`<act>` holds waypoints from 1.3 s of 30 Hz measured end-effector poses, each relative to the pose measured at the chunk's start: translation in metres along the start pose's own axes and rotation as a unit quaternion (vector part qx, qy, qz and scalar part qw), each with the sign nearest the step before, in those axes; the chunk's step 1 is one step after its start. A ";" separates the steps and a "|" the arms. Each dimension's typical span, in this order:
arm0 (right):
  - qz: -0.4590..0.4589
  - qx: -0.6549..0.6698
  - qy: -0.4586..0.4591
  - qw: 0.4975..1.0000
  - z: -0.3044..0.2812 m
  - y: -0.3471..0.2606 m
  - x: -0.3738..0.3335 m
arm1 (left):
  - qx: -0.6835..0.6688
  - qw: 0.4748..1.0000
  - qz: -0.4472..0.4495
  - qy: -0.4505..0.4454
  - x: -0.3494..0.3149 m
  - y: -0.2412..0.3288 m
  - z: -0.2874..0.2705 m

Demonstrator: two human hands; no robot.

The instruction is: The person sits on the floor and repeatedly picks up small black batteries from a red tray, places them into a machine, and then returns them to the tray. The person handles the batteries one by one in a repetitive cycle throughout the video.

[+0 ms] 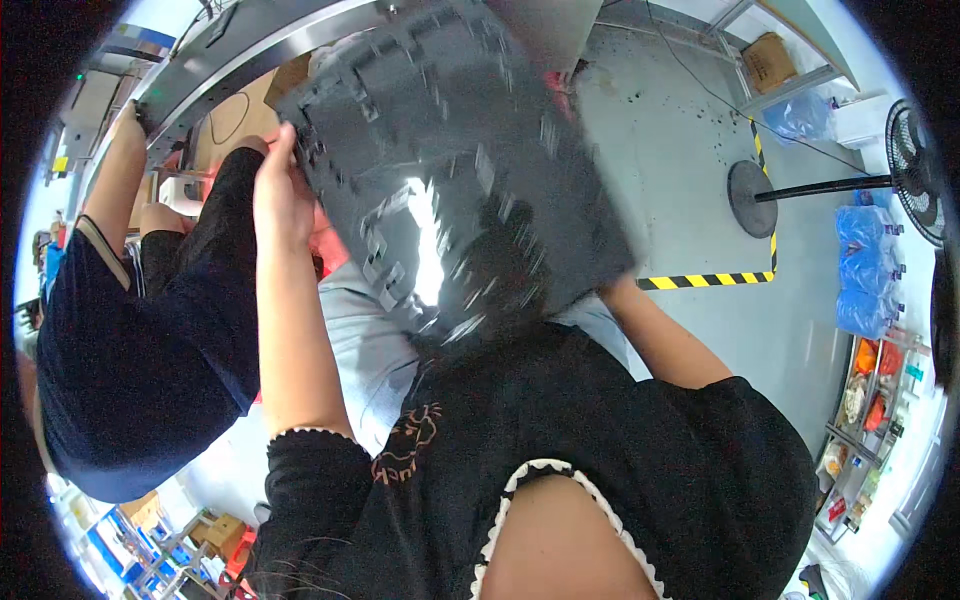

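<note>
I hold up a large black moulded plastic tray [450,170] with many rectangular cut-outs, tilted and blurred, glare on its middle. My left hand [283,190] grips its left edge, fingers curled over the rim. My right forearm [665,345] runs up to the tray's lower right corner, where the tray hides my right hand. Below the tray are my black top with white trim and light grey trousers.
A person in dark blue [130,340] stands close on my left, one arm raised to a grey metal machine frame [250,50]. On the right are a floor fan [915,165] on a round base [752,198], striped floor tape [710,280], blue bags [865,270] and a cardboard box [768,60].
</note>
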State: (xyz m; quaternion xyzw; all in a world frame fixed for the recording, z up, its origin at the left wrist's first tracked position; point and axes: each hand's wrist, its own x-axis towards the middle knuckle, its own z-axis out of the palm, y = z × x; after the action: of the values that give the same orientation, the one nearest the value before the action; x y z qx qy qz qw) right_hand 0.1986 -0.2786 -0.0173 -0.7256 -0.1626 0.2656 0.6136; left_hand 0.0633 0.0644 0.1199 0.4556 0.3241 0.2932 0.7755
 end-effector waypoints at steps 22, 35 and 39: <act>-0.198 -0.384 0.020 0.902 0.064 0.031 0.078 | 0.570 0.806 0.104 0.120 0.005 -0.199 -0.057; -0.393 -0.278 0.271 0.834 -0.041 -0.296 0.328 | 0.476 0.734 0.483 -0.024 0.066 0.015 0.047; -0.098 -0.470 0.140 0.866 -0.016 -0.290 0.415 | 0.514 0.647 0.561 -0.046 0.173 0.076 0.106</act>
State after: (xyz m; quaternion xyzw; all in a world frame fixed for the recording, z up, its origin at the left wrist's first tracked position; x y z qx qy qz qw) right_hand 0.5688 -0.0022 0.1904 -0.9379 -0.2512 -0.0084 0.2391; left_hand 0.2399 0.1709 0.1870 0.8889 0.0689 0.4372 0.1183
